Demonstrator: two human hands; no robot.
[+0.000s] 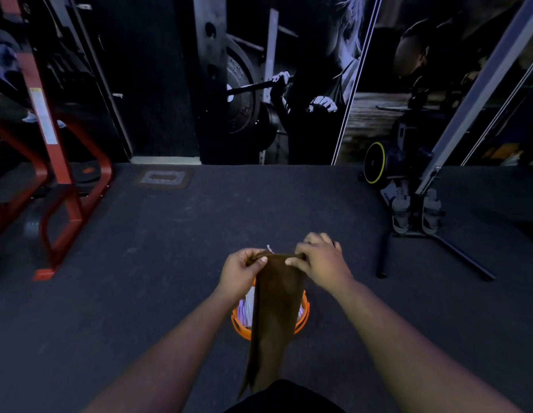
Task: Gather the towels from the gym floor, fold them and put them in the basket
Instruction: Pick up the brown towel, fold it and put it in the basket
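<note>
A brown towel hangs lengthwise in front of me, folded into a narrow strip with a small white tag at its top edge. My left hand pinches the top left corner and my right hand pinches the top right corner. Right below the towel stands an orange basket on the dark gym floor; light-coloured cloth shows inside it at the left. The towel hides most of the basket's opening.
A red machine frame stands at the left. At the right is a rowing machine with foot straps, a black floor bar and a slanted rail. A small mat lies by the far wall with its posters.
</note>
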